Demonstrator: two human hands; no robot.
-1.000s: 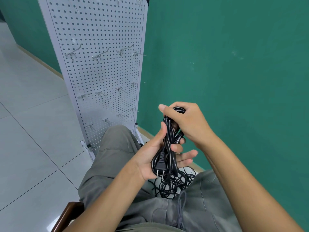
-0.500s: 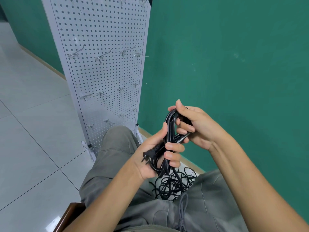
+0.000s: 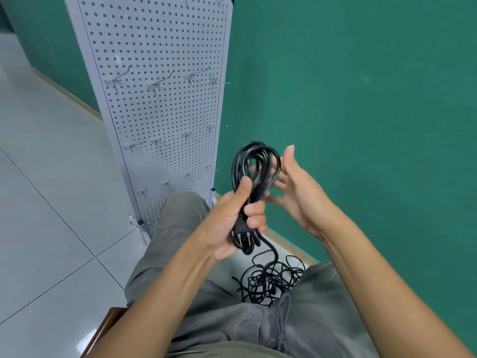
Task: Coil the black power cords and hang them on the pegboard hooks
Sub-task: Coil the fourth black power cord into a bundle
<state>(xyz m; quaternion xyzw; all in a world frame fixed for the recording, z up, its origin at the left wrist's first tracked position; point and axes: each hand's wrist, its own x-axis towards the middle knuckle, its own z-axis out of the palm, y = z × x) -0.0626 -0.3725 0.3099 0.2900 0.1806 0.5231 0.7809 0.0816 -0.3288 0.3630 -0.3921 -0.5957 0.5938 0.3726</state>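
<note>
head view: left hand (image 3: 227, 215) grips the coil (image 3: 254, 171) at its waist, plug (image 3: 242, 237) hanging toward 6 o'clock, loop end pointing to 12, long axis upright. right hand (image 3: 294, 187) lies open, fingers straight against the loops. pegboard (image 3: 165, 47) hooks (image 3: 157, 85) sit at 10 o'clock, nearer the left hand.

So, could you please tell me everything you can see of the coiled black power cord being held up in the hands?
The coiled black power cord is glossy, rubbery-looking cable gathered into several long upright loops in front of the green wall. The left hand grips the bundle around its lower middle, thumb pressed on the strands. Its black plug with metal prongs hangs below that fist. The right hand, fingers straight, touches the loops' far side. One strand trails down toward the tangled black cords on the floor.
</note>
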